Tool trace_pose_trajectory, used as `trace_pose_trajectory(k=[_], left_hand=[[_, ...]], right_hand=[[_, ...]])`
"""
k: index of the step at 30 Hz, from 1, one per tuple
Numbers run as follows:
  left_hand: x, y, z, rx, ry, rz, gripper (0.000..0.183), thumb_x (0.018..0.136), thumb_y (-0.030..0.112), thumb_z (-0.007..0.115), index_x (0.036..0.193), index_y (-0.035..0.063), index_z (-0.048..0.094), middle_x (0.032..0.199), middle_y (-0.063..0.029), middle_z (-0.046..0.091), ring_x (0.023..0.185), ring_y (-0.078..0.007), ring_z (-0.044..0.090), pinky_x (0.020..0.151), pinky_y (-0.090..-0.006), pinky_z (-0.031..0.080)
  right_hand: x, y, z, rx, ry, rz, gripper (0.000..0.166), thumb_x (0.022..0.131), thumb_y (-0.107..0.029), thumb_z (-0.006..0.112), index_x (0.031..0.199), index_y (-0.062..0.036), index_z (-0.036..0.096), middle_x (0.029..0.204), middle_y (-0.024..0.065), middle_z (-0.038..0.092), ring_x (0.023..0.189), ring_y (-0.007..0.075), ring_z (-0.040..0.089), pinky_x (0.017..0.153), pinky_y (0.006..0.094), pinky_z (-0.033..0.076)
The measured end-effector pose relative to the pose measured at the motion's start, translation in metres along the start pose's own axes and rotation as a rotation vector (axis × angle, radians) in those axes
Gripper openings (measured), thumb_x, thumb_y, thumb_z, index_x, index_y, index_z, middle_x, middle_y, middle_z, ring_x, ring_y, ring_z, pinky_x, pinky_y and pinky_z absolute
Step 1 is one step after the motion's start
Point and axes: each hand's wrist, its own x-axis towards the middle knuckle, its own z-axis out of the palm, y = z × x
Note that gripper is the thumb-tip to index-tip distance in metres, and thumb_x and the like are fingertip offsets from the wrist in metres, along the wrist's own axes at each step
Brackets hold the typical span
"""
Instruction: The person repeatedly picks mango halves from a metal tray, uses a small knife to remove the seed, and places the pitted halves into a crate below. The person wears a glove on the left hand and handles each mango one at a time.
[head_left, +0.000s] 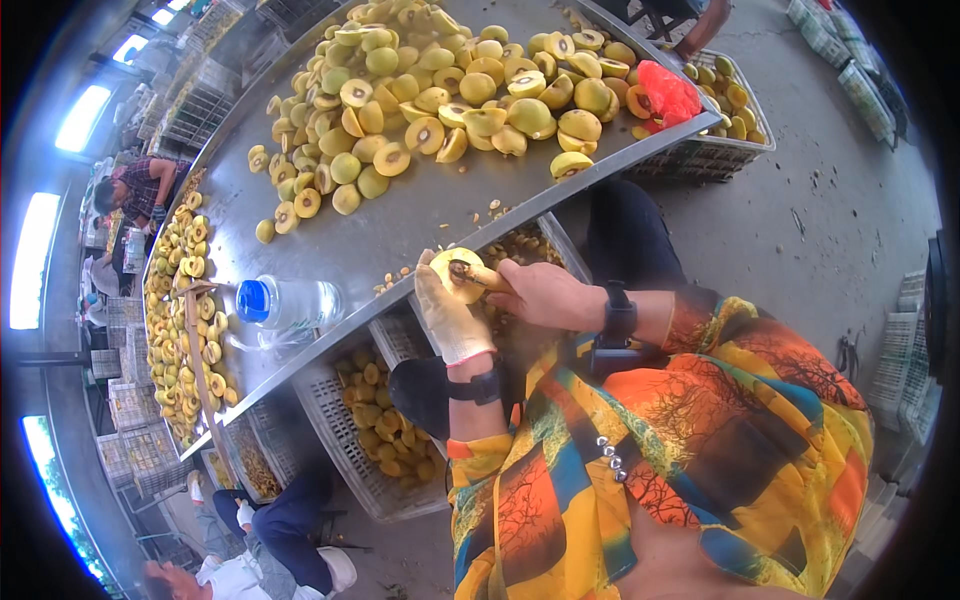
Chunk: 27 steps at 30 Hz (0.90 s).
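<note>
My left hand (452, 319), in a pale glove, holds a halved yellow fruit (448, 264) with its cut face up, just past the metal table's near edge. My bare right hand (541, 294) grips a small tool (489, 279) by its wooden-looking handle; its dark curved tip is at the middle of the cut face. Beneath both hands a crate (559, 244) holds pits and scraps, partly hidden. A large heap of halved fruit (390, 90) covers the far part of the metal table (360, 251).
A water bottle (289, 302) with a blue cap lies on the table, near a wooden divider (199, 360). A red plastic bag (667, 94) is at the right corner. Fruit fills crates below (330, 442) and at right (757, 112). Several people (139, 187) sit around the table.
</note>
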Motion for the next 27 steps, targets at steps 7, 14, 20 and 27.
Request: trace_pose_trajectory(k=[7,14,20,27], left_hand=[[-0.001,-0.006,0.003,0.104,-0.022,0.141,0.052,0.098,0.044,0.041,0.131,0.0032,0.043,0.117,-0.0137,0.056,0.103,-0.0214,0.057,0.088,-0.0331,0.049],[-0.003,-0.01,0.006,0.171,0.021,0.242,0.052,0.098,0.042,0.041,0.129,0.0003,0.045,0.118,-0.0138,0.056,0.103,-0.0211,0.057,0.088,-0.0325,0.049],[0.006,-0.007,-0.006,0.133,0.04,0.202,0.057,0.098,0.045,0.035,0.11,-0.0044,0.059,0.107,-0.0118,0.06,0.09,-0.0192,0.057,0.083,-0.0302,0.047],[0.028,0.025,-0.033,0.356,-0.334,-0.024,0.056,0.094,0.05,0.047,0.105,-0.0026,0.063,0.095,-0.0078,0.062,0.085,-0.0155,0.058,0.078,-0.0296,0.047]], right_hand=[[-0.003,0.0,0.005,-0.026,0.013,0.036,0.031,0.092,-0.027,0.053,0.09,0.0016,0.041,0.07,0.025,0.059,0.068,0.044,0.058,0.062,0.0504,0.044],[-0.006,-0.008,0.005,-0.02,-0.039,0.096,0.028,0.091,-0.023,0.053,0.093,0.0032,0.042,0.073,0.0254,0.06,0.071,0.0434,0.059,0.064,0.0495,0.045],[-0.008,-0.016,0.005,0.022,-0.163,0.096,0.024,0.086,-0.016,0.054,0.095,0.0044,0.044,0.076,0.0261,0.061,0.075,0.0432,0.06,0.067,0.0491,0.046],[-0.001,-0.012,0.002,0.152,-0.325,0.078,0.023,0.084,-0.017,0.056,0.092,0.0036,0.05,0.073,0.0227,0.061,0.067,0.0376,0.062,0.061,0.0433,0.049]])
